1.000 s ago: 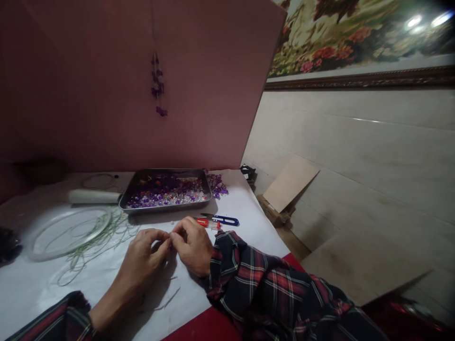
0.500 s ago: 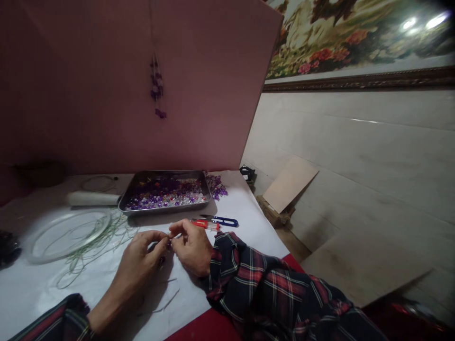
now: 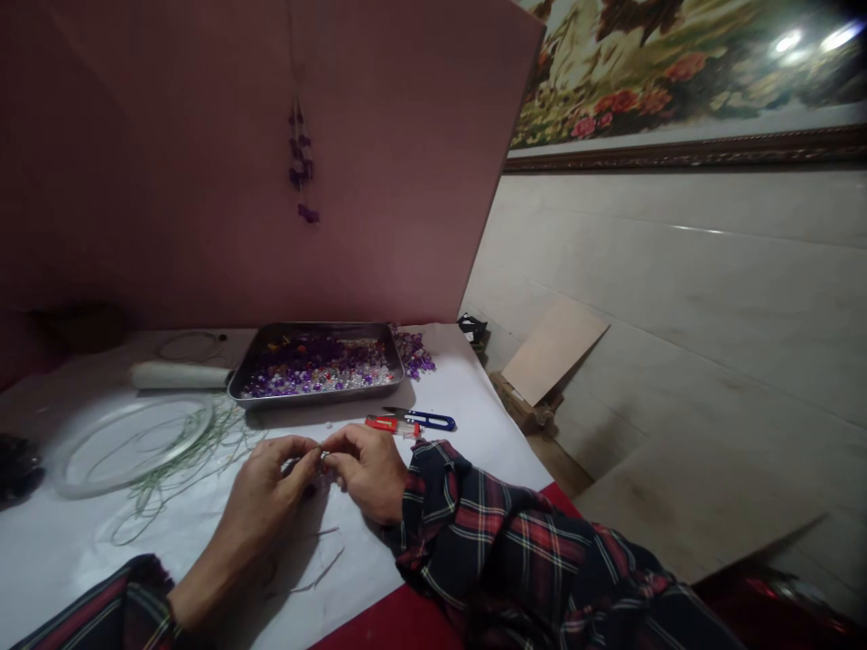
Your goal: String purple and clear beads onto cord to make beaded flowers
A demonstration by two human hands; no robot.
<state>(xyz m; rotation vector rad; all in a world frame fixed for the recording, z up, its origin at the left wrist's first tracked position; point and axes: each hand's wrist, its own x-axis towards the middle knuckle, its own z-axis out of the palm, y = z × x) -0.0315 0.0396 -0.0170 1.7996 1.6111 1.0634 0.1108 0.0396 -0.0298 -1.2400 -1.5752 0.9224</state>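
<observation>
My left hand (image 3: 267, 483) and my right hand (image 3: 369, 469) meet over the white-covered table, thumb and forefinger of each pinched together, fingertips almost touching. Between them is a small beaded string (image 3: 310, 490), of which only a few purple beads show below the fingers; the thread itself is too fine to make out. Just past my right hand lie a red lighter (image 3: 393, 426) and a pair of blue-handled thread snips (image 3: 430, 419). A metal tray (image 3: 318, 397) of purple, clear and amber-coloured beads stands beyond both hands.
Loose purple beads (image 3: 416, 352) are heaped at the tray's right. Tangled green cord (image 3: 180, 478) and a clear coil (image 3: 74, 492) lie on the left, near a white roll (image 3: 180, 376). A beaded strand (image 3: 299, 167) hangs on the pink panel (image 3: 399, 162).
Both hands keep pinching at the same spot, with slight shifts of the right fingers. A small clear bead now shows on the table beyond them. The view has shifted slightly.
</observation>
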